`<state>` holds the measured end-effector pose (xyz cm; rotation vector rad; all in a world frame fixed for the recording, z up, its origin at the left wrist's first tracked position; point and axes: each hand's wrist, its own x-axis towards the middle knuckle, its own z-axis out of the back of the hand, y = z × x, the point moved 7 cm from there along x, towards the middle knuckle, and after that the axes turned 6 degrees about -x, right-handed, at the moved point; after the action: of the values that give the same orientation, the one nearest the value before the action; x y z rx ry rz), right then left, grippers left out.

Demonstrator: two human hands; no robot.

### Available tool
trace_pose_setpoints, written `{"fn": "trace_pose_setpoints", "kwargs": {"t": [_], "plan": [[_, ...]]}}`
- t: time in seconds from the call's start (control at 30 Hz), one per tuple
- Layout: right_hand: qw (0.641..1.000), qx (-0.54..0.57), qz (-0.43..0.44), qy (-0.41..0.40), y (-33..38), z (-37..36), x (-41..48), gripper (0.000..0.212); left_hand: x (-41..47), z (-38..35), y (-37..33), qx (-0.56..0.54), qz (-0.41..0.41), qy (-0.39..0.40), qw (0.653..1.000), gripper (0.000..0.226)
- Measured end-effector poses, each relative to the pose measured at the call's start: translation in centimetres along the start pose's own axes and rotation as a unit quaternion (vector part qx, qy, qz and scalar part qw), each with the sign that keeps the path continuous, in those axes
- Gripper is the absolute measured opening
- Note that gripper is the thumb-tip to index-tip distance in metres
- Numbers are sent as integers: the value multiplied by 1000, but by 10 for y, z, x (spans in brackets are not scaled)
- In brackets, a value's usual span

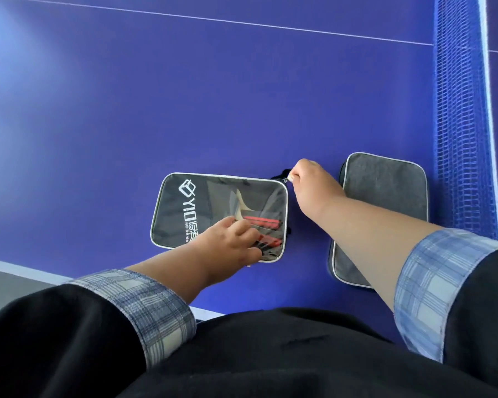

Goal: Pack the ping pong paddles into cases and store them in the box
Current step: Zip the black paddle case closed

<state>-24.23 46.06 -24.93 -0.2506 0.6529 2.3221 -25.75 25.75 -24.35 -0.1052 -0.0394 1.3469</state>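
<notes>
**Two cases on the blue table, a hand on each end of one**

A dark case with a clear window lies flat on the blue table, a little left of the frame's centre and low. White lettering and a logo run along its left part. Through the window show paddle handles, pale wood with red and black stripes, pointing toward the case's right end; the blades are hard to make out behind the glare.

The left hand comes in from the lower left and presses down on the case's lower right corner, fingers spread flat over the window, holding nothing.

The right hand reaches in from the lower right to the case's upper right corner. Its fingertips are pinched together on the zipper pull, beside a short black loop that sticks out from that corner.

A second case, plain grey with pale piping, lies just right of the first, apart from it, standing on its long axis in the frame. The right forearm crosses over its lower half. Whether it holds a paddle cannot be told.

The net runs down the right edge of the frame, just beyond the grey case. Both arms wear dark sleeves with plaid cuffs rolled back. No box is in view.
</notes>
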Motion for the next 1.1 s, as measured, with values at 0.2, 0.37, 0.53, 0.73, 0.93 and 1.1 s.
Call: {"fn": "trace_pose_setpoints", "kwargs": {"t": [0.2, 0.37, 0.53, 0.73, 0.93, 1.1], "plan": [[993, 61, -91, 48, -9, -22, -6, 21, -10, -7, 7, -19, -1, 20, 1000, 12], [969, 193, -148, -48, -4, -19, -16, 35, -36, 6, 17, -63, 149, -30, 986, 42], [977, 164, -121, -61, 30, -25, -20, 53, -122, 10, 85, -262, 699, -125, 654, 52], [883, 309, -354, 0, 21, -69, -68, 39, -153, -19, 128, -414, 728, -22, 547, 43], [850, 376, -367, -43, 32, -67, -109, 30, -143, 2, 148, -457, 657, -53, 597, 36], [758, 506, -391, -128, 25, -48, -153, 29, -84, 47, 176, -456, 573, -91, 675, 33]]}}
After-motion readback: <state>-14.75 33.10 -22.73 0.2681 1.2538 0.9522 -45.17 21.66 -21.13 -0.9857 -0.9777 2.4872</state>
